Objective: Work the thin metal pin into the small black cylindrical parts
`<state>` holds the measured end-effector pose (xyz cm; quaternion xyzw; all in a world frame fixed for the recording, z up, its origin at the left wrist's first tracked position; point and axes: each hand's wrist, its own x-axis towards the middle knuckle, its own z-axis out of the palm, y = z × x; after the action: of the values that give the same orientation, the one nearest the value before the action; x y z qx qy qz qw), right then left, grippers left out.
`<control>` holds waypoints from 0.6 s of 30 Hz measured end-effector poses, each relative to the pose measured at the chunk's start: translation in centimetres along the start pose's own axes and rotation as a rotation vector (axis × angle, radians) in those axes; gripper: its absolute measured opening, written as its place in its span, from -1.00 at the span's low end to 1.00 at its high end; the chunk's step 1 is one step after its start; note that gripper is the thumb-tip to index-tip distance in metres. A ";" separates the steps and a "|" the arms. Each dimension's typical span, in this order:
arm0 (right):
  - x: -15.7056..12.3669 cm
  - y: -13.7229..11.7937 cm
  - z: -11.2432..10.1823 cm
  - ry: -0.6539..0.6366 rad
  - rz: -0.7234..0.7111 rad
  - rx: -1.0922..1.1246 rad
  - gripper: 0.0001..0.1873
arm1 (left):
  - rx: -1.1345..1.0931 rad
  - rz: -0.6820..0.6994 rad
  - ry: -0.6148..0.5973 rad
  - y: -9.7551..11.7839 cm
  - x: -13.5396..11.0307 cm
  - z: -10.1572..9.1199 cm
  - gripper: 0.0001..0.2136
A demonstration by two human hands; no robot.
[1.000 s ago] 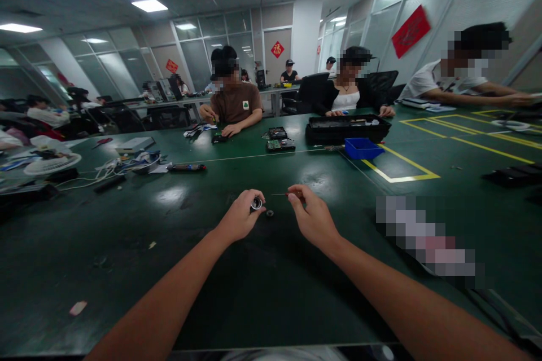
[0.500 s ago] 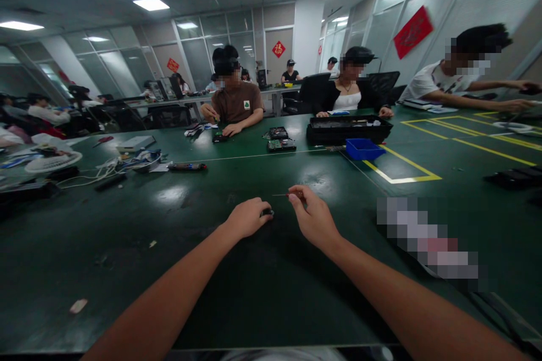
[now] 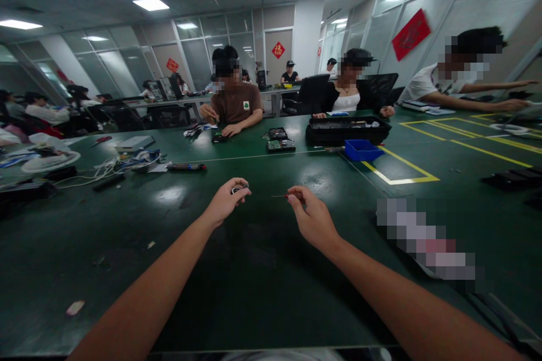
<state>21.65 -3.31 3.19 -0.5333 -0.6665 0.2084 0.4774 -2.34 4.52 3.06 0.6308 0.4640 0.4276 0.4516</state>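
My left hand (image 3: 223,204) is closed around a small dark round part with a pale rim (image 3: 236,190), held just above the green table; fingers cover most of it. Over to the right, my right hand (image 3: 313,213) grips a thin screwdriver (image 3: 280,196) with a reddish handle. Its slim shaft points left toward the other hand, and a gap separates its tip from the part. My palm and fingers hide most of the handle.
A blue bin (image 3: 363,150) stands before a long black tray (image 3: 347,131). Opened circuit-board devices (image 3: 280,145) lie at centre back. A screwdriver-like tool (image 3: 186,167) and cables (image 3: 105,170) are left. A blurred-out object (image 3: 423,237) lies right. Co-workers sit opposite.
My left hand has moved left and slightly away from me with the small part, turning so more of its pale rim shows. My right hand and the screwdriver have barely moved.
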 end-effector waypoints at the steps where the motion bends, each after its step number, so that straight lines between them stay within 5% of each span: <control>1: 0.0 0.1 0.0 0.000 0.002 0.000 -0.76 | -0.100 -0.026 0.028 0.1 0.0 -0.6 -0.66; 7: 0.0 -0.1 -0.1 -0.009 0.018 -0.001 -0.77 | -0.481 -0.118 0.232 -0.1 -0.9 -5.6 -0.72; 14: -0.1 0.2 0.0 -0.022 0.031 0.015 -0.75 | -0.519 -0.174 0.506 0.3 -3.9 -13.2 -0.96; 18: 0.0 0.4 0.1 -0.025 0.033 0.018 -0.75 | -0.528 -0.211 0.715 0.9 -6.5 -17.4 -0.88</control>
<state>21.74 -3.15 2.86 -0.5374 -0.6616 0.2290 0.4702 -20.18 1.09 7.07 0.2564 0.5276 0.6737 0.4494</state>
